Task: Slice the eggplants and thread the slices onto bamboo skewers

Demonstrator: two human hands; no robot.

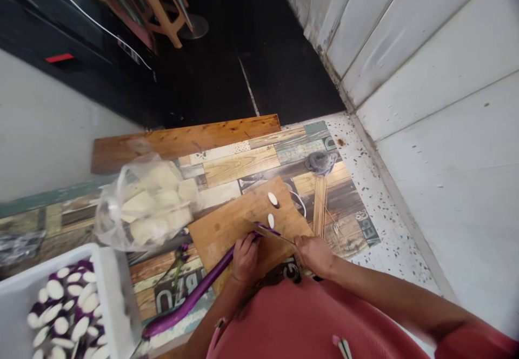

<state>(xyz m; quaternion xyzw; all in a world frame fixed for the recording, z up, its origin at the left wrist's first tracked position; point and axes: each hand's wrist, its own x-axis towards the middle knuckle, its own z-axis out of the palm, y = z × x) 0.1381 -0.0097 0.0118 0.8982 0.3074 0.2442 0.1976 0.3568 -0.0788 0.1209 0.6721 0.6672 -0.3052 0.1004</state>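
Note:
A long purple eggplant (190, 300) lies slantwise, its cut end on the wooden cutting board (219, 221) and its stem end beyond the board at the lower left. Fingers of my left hand (245, 256) are closed round it near the cut end. My right hand (315, 254) grips the handle of a knife (270, 231), whose blade lies across the eggplant just beyond my left fingertips. Two pale oval eggplant slices, one a nearer slice (271, 220) and one a farther slice (273, 199), rest on the board.
A white bin (115, 288) with many eggplant pieces stands at lower left. Behind it sits a clear plastic bag (117, 213) of pale chunks. Bundled sticks (320, 205) and a grey crumpled clump (321, 161) lie right of the board. A white wall (446, 121) bounds the right side.

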